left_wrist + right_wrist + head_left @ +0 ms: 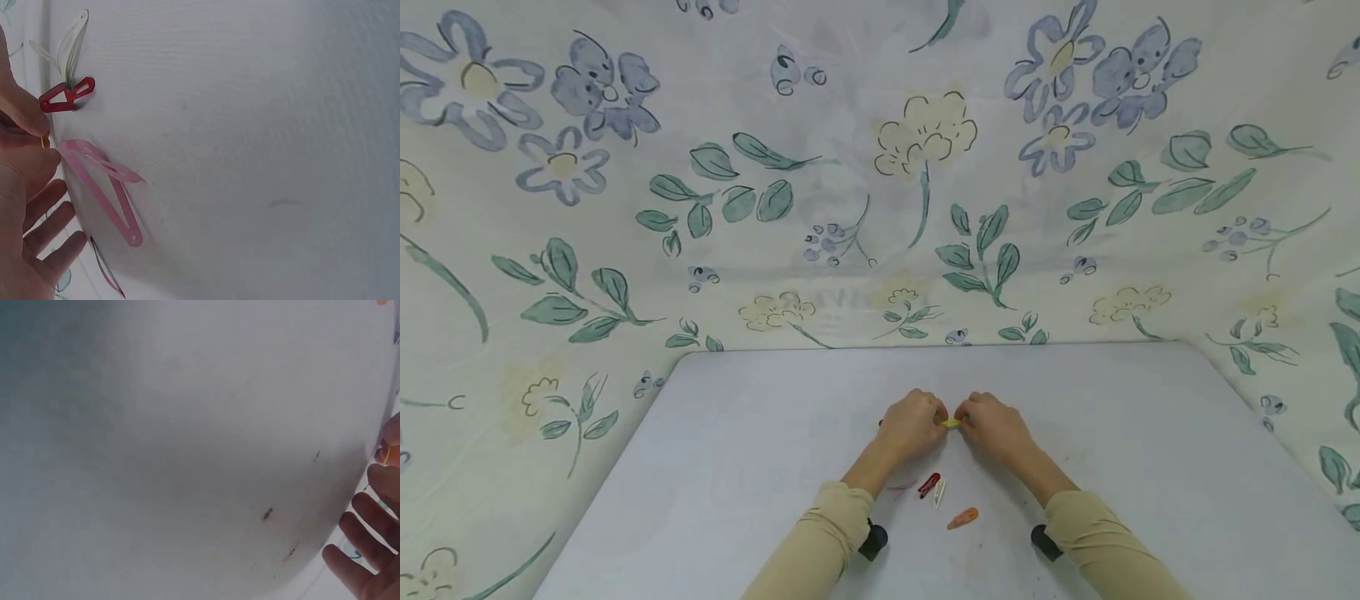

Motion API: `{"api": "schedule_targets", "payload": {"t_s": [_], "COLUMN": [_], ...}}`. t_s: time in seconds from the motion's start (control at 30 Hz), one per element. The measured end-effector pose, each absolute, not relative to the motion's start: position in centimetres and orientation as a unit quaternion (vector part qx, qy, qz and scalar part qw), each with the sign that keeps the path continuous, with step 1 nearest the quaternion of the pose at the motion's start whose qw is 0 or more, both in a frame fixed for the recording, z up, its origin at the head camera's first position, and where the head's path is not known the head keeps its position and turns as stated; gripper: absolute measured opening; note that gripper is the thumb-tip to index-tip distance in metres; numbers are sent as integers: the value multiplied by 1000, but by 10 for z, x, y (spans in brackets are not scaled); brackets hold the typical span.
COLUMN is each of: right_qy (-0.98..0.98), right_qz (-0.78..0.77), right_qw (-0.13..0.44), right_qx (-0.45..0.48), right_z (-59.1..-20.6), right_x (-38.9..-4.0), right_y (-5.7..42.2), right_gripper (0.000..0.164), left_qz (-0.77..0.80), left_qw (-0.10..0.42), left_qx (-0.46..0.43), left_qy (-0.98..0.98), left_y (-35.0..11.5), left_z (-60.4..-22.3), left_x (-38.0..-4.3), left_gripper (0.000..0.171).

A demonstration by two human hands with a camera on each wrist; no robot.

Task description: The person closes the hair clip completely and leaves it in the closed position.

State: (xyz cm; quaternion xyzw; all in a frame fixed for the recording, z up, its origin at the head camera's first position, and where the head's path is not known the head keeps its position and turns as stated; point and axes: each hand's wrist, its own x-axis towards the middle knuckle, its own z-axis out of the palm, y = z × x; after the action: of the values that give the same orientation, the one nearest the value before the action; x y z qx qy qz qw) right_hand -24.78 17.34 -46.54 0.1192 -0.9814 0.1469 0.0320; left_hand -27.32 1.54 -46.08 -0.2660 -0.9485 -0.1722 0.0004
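Both hands meet over the far half of the white table, pinching a small yellow hair clip between them. My left hand has it by one end, thumb against forefinger, the other fingers loosely spread in the left wrist view. The opposite end is in the right hand's fingertips; only a thin yellow edge shows in the right wrist view. Nearer me lie a red snap clip, a white snap clip and an orange clip. A pink snap clip lies opened below the left hand.
A thin dark clip lies past the pink one. Black wrist cameras sit under both sleeves. Floral cloth rises behind the white table and along its sides. Small dark marks dot the surface near the right hand.
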Motion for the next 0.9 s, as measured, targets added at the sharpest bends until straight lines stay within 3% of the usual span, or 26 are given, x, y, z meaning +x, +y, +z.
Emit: {"api": "schedule_targets", "payload": {"t_s": [0.9], "right_qy": [-980], "right_qz": [156], "right_qw": [28], "right_qx": [118], "right_z": [-472], "right_x": [-246], "right_y": [175], "right_gripper": [9], "left_qz": [-162], "left_qw": [-6], "left_qx": [-272], "left_qy": [-949], "left_y": [14], "left_z": [-463], "left_x": [-272], "left_gripper": [17]}}
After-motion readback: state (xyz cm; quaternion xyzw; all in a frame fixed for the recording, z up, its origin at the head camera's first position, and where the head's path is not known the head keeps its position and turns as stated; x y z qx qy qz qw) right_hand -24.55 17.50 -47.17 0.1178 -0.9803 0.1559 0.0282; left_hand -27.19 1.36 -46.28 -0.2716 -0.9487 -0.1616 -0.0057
